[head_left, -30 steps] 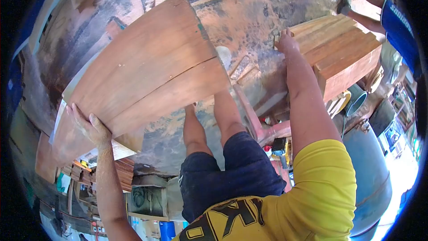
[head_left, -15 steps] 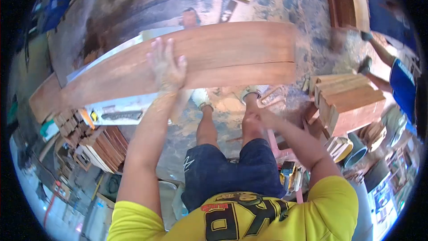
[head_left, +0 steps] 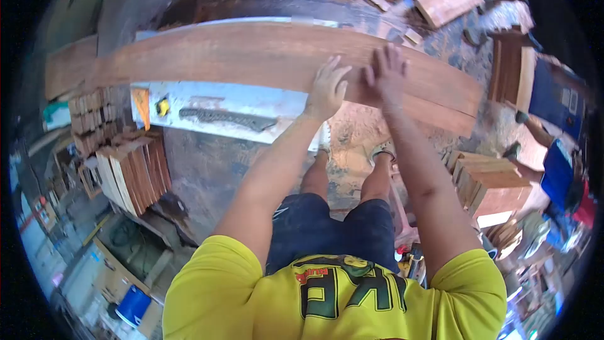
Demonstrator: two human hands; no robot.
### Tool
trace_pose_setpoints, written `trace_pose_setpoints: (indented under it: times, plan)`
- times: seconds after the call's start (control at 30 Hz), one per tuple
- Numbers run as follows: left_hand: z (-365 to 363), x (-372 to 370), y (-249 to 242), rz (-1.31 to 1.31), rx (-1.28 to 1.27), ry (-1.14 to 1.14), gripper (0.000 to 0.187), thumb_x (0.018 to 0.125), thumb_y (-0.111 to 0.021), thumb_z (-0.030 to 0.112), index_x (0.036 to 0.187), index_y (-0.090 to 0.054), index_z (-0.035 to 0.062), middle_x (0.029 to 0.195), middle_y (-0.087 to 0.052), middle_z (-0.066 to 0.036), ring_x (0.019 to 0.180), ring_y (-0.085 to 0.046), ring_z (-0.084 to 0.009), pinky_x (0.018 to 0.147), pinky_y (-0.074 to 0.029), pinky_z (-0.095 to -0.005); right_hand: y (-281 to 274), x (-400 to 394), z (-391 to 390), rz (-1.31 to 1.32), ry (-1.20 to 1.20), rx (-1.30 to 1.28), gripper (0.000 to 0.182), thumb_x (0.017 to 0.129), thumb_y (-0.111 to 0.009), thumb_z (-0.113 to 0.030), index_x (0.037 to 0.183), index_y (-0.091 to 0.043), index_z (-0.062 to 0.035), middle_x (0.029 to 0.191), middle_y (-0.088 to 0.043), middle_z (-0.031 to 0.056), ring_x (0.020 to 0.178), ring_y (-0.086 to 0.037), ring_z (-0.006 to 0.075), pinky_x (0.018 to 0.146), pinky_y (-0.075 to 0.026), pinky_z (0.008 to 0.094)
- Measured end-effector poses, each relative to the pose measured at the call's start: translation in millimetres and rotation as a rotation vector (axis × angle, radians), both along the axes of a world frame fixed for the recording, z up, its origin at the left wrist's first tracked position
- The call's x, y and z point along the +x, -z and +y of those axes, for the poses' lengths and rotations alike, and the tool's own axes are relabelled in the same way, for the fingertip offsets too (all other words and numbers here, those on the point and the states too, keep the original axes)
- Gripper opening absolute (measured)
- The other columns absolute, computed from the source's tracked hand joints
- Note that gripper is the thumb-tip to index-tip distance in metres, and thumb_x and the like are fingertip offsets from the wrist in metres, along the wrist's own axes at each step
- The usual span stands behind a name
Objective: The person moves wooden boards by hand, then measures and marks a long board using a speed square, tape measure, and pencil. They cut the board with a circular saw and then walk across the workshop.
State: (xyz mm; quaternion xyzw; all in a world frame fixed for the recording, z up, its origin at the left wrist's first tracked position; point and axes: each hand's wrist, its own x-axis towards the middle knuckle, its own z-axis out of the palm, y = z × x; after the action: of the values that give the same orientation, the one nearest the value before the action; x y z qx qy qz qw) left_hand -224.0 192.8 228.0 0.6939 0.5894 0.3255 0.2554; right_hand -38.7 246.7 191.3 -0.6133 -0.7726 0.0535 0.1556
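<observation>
A long reddish-brown wooden board (head_left: 239, 52) lies across a pale work table (head_left: 211, 97) and reaches past its right end. My left hand (head_left: 328, 88) rests flat on the board near its front edge, fingers stretched. Just to the right, my right hand (head_left: 387, 77) also lies on the board with its fingers spread, slightly blurred. A thin dark crack line runs along the board's right part. On the table in front of the board are a dark handsaw-shaped tool (head_left: 228, 118), a yellow tape measure (head_left: 163, 107) and an orange triangular piece (head_left: 141, 106).
Stacked boards stand at the left (head_left: 133, 173) and at the right (head_left: 494, 186). Loose planks (head_left: 448, 3) lie on the dusty floor at the back right. A person in blue (head_left: 557, 167) is at the far right.
My right hand has come up from beside my knee onto the board. My left hand now lies farther right along it. The view has shifted, showing more of the table.
</observation>
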Motion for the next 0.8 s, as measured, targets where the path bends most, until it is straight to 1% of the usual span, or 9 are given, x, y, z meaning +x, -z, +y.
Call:
trace_pose_setpoints:
  times: [0.17, 0.3, 0.37, 0.53, 0.63, 0.67, 0.7, 0.73, 0.8]
  plan:
    - [-118.4, -167.2, -15.4, 0.273, -0.084, -0.417, 0.042, 0.08, -0.061, 0.01, 0.122, -0.055, 0.0107, 0.134, -0.045, -0.02, 0.127, -0.038, -0.0396, 0.107, -0.031, -0.0486, -9.8, -2.4, -1.3, -0.069, 0.003, -0.029, 0.054, 0.088, -0.052, -0.044, 0.136, -0.046, -0.0183, 0.149, -0.033, 0.0096, 0.14, -0.026, 0.0282, 0.113, -0.016, 0.0491]
    - [-195.3, -255.3, -26.2, 0.391, -0.222, -0.477, 0.044, 0.079, -0.061, 0.009, 0.122, -0.054, 0.0117, 0.137, -0.042, -0.019, 0.129, -0.036, -0.0389, 0.106, -0.032, -0.0492, -2.8, -3.0, -0.4, -0.105, 0.003, -0.053, 0.058, 0.09, -0.047, -0.046, 0.14, -0.039, -0.0186, 0.152, -0.027, 0.0085, 0.142, -0.019, 0.0277, 0.115, -0.01, 0.0489]
    - [-215.1, -272.6, -31.2, 0.452, -0.313, -0.467, 0.043, 0.08, -0.061, 0.011, 0.123, -0.053, 0.0119, 0.138, -0.041, -0.019, 0.129, -0.036, -0.0388, 0.106, -0.032, -0.0494, -0.5, -1.1, 0.6, -0.137, 0.012, -0.082, 0.059, 0.091, -0.046, -0.046, 0.142, -0.036, -0.019, 0.153, -0.024, 0.008, 0.143, -0.017, 0.0274, 0.115, -0.009, 0.0489]
    - [-248.9, -282.6, -66.3, 0.538, -0.648, 0.058, 0.043, 0.085, -0.055, 0.021, 0.127, -0.051, 0.0136, 0.142, -0.038, -0.018, 0.13, -0.035, -0.0378, 0.106, -0.031, -0.0516, 0.9, -2.8, 4.6, -0.324, 0.003, -0.157, 0.062, 0.092, -0.044, -0.046, 0.146, -0.029, -0.0186, 0.155, -0.019, 0.0105, 0.143, -0.014, 0.0286, 0.114, -0.013, 0.0503]
    - [-266.1, -268.6, -107.8, 0.41, -0.681, -0.062, 0.041, 0.085, -0.056, 0.022, 0.125, -0.052, 0.0124, 0.14, -0.04, -0.019, 0.129, -0.037, -0.0374, 0.105, -0.032, -0.0521, -8.4, -4.6, 8.4, -0.39, -0.042, -0.205, 0.065, 0.091, -0.045, -0.048, 0.145, -0.03, -0.0156, 0.152, -0.022, 0.0164, 0.142, -0.015, 0.0326, 0.112, -0.017, 0.0519]
    - [-271.7, -266.7, -124.5, 0.444, -0.488, 0.02, 0.041, 0.084, -0.057, 0.021, 0.123, -0.054, 0.0095, 0.137, -0.044, -0.021, 0.128, -0.038, -0.0391, 0.105, -0.033, -0.0507, -11.4, 1.2, 15.8, -0.329, -0.154, -0.258, 0.065, 0.091, -0.045, -0.045, 0.144, -0.029, -0.0104, 0.151, -0.023, 0.0188, 0.141, -0.019, 0.0344, 0.111, -0.021, 0.0521]
    - [-295.8, -269.3, -106.0, 0.305, -0.484, -0.229, 0.041, 0.083, -0.06, 0.02, 0.122, -0.054, 0.0071, 0.134, -0.046, -0.022, 0.126, -0.039, -0.0418, 0.106, -0.032, -0.0487, -5.4, 17.1, 18.5, -0.282, -0.231, -0.305, 0.065, 0.091, -0.045, -0.042, 0.143, -0.029, -0.0053, 0.149, -0.024, 0.0212, 0.139, -0.023, 0.0361, 0.109, -0.025, 0.0523]
    - [-296.2, -262.4, -116.1, 0.278, -0.553, -0.335, 0.044, 0.082, -0.062, 0.019, 0.123, -0.053, 0.0064, 0.134, -0.046, -0.024, 0.124, -0.039, -0.0436, 0.106, -0.032, -0.0476, 32.3, 39.0, 16.9, -0.478, -0.366, 0.131, 0.056, 0.09, -0.049, -0.035, 0.132, -0.04, 0.0006, 0.137, -0.038, 0.027, 0.128, -0.037, 0.0409, 0.104, -0.033, 0.0536]
    - [-306.9, -268.9, -105.4, 0.246, -0.512, -0.412, 0.042, 0.081, -0.063, 0.021, 0.12, -0.056, 0.0061, 0.133, -0.046, -0.026, 0.124, -0.041, -0.0428, 0.103, -0.036, -0.0486, 2.0, 33.9, 16.5, -0.4, -0.39, -0.196, 0.055, 0.09, -0.049, -0.035, 0.132, -0.04, 0.0004, 0.136, -0.04, 0.0266, 0.127, -0.039, 0.0399, 0.103, -0.034, 0.052]
